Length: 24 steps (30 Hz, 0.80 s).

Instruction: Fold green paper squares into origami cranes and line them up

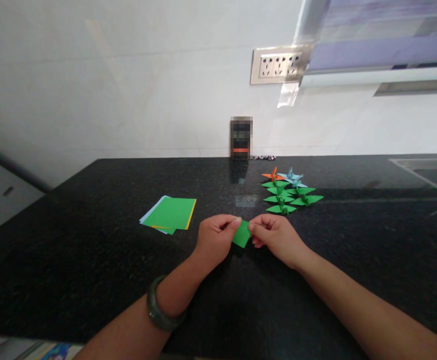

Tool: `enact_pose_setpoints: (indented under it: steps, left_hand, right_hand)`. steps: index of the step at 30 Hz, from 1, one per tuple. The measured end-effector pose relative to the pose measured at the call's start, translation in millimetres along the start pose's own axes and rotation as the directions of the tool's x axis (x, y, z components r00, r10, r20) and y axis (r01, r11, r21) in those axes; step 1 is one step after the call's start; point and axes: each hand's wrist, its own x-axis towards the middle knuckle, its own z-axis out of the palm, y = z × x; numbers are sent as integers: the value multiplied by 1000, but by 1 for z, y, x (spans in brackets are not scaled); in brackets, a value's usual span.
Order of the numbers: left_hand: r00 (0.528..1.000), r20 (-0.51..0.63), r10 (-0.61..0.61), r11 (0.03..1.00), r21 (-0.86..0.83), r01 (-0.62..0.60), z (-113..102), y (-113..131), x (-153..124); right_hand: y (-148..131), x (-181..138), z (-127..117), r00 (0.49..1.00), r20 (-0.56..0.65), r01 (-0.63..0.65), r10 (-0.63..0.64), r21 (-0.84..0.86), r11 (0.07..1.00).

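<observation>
Between my two hands is a small folded piece of green origami paper (243, 236), above the dark countertop. My left hand (216, 237) pinches its left edge between thumb and fingers. The right edge is pinched by my right hand (274, 235). To the left lies a stack of square paper sheets (171, 212), green on top, with yellow and light blue edges showing. Just beyond my right hand sit several folded paper cranes (281, 199), mostly green, plus an orange crane (274, 175) and light blue ones (292, 176).
The black speckled countertop (101, 260) meets a pale tiled wall (146, 90). A dark phone-like object (241, 137), its face pixelated, leans there beside a beaded strand (264, 158). A socket panel (278, 65) is on the wall. A sink edge (424, 180) shows at right.
</observation>
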Motion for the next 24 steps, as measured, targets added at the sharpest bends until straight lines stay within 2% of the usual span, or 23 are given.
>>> enact_pose_setpoints:
  steps: [8, 11, 14, 16, 19, 24]
  left_hand:
    - [999, -33, -11, 1000, -21, 11, -1, 5, -1]
    - [997, 24, -75, 996, -40, 76, 1, 4, 0]
    - [977, 169, -133, 986, -83, 148, 2, 0, 1]
    - [964, 229, -135, 985, -79, 156, 4, -2, 1]
    - [961, 253, -108, 990, -61, 127, 5, -4, 2]
    - [959, 274, -77, 992, -71, 100, 5, -5, 1]
  right_hand:
    - [1, 2, 1, 999, -33, 13, -12, 41, 999]
    - [4, 4, 1, 993, -81, 89, -86, 31, 996]
    - [7, 4, -1, 965, -123, 224, -232, -76, 972]
    - [8, 4, -4, 943, -107, 293, -316, -188, 937]
    - [7, 3, -7, 923, -43, 352, -382, -306, 885]
    - [5, 2, -8, 906, 17, 399, -422, -363, 842]
